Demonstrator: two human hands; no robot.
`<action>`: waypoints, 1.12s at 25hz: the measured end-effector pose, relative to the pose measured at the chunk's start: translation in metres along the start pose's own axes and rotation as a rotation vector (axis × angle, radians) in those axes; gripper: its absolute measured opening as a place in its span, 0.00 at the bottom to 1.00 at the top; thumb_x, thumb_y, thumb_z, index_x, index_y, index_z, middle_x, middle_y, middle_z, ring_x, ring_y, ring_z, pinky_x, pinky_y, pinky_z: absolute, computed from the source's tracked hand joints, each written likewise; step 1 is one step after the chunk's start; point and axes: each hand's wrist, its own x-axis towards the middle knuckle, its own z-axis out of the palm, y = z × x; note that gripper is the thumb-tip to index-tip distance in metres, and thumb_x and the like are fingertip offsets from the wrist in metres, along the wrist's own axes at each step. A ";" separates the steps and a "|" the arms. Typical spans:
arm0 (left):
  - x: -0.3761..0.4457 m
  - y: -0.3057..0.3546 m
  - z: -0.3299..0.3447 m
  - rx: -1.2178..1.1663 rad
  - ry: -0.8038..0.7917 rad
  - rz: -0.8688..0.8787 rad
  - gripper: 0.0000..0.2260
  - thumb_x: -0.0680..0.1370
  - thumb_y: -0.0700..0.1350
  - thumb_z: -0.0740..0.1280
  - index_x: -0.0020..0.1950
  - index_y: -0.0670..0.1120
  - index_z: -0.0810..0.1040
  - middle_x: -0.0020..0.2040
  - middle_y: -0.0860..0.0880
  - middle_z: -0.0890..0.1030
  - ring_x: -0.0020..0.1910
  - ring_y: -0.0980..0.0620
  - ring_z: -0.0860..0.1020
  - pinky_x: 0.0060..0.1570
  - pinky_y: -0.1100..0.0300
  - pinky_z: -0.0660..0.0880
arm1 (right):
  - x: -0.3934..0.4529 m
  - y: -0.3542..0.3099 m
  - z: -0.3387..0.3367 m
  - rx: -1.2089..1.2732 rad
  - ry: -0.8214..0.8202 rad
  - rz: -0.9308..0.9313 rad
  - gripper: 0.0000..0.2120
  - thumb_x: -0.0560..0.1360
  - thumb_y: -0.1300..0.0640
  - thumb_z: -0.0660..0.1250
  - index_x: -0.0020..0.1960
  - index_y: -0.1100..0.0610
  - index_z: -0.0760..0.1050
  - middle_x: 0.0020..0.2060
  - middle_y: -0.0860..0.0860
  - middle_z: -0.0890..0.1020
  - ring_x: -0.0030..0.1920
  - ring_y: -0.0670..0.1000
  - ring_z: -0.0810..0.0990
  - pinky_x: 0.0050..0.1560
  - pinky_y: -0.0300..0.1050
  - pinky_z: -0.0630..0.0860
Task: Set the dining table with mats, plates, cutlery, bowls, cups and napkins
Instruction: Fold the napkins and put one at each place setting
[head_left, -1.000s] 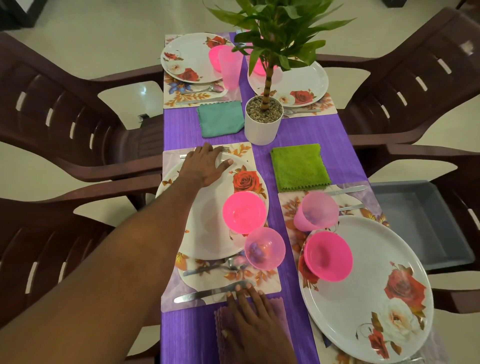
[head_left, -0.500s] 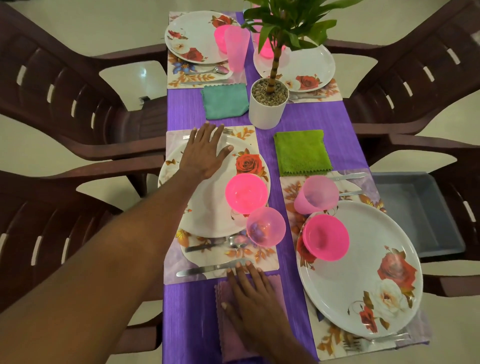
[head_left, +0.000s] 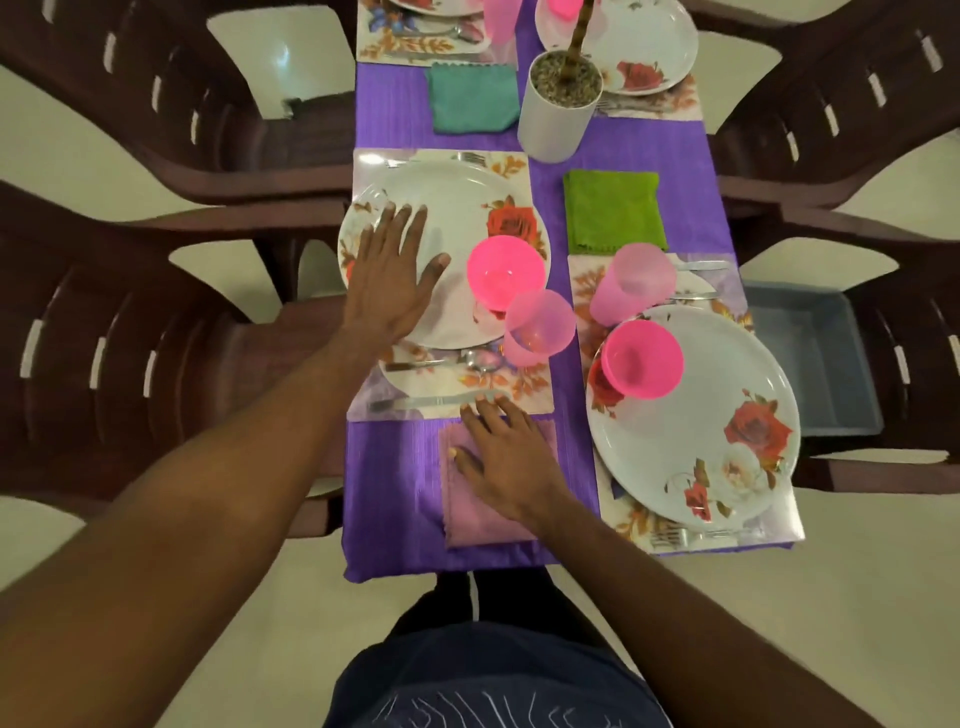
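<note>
The lilac napkin (head_left: 483, 499) lies on the purple cloth (head_left: 395, 478) at the table's near end, half hidden under the right hand (head_left: 506, 457) — fingers spread flat, tips touching the knife (head_left: 426, 401) on the mat. The left hand (head_left: 395, 275) rests spread on the near-left plate (head_left: 457, 208), beside a pink bowl (head_left: 505, 270) and cup (head_left: 540, 327). The far settings are cut off by the frame's top edge — so is the plant above its white pot (head_left: 556, 119).
</note>
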 end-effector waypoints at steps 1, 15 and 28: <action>-0.015 0.004 -0.003 -0.014 -0.004 -0.019 0.30 0.85 0.62 0.50 0.83 0.48 0.55 0.82 0.45 0.58 0.82 0.46 0.51 0.80 0.46 0.49 | 0.000 0.000 -0.002 0.007 -0.002 0.006 0.30 0.82 0.37 0.48 0.80 0.51 0.59 0.79 0.52 0.62 0.80 0.58 0.56 0.76 0.62 0.61; -0.210 0.043 -0.023 -0.070 0.087 -0.328 0.33 0.83 0.65 0.46 0.83 0.48 0.54 0.83 0.47 0.55 0.83 0.48 0.47 0.80 0.49 0.43 | 0.002 -0.017 -0.028 0.032 0.036 0.002 0.28 0.82 0.40 0.51 0.73 0.56 0.69 0.70 0.56 0.75 0.69 0.58 0.72 0.70 0.57 0.68; -0.427 0.035 -0.073 0.078 0.236 -0.681 0.31 0.84 0.64 0.47 0.83 0.51 0.53 0.83 0.49 0.55 0.83 0.49 0.48 0.79 0.46 0.49 | -0.074 -0.140 0.009 0.212 0.308 -0.301 0.29 0.84 0.41 0.52 0.81 0.54 0.59 0.80 0.52 0.61 0.80 0.53 0.56 0.80 0.56 0.51</action>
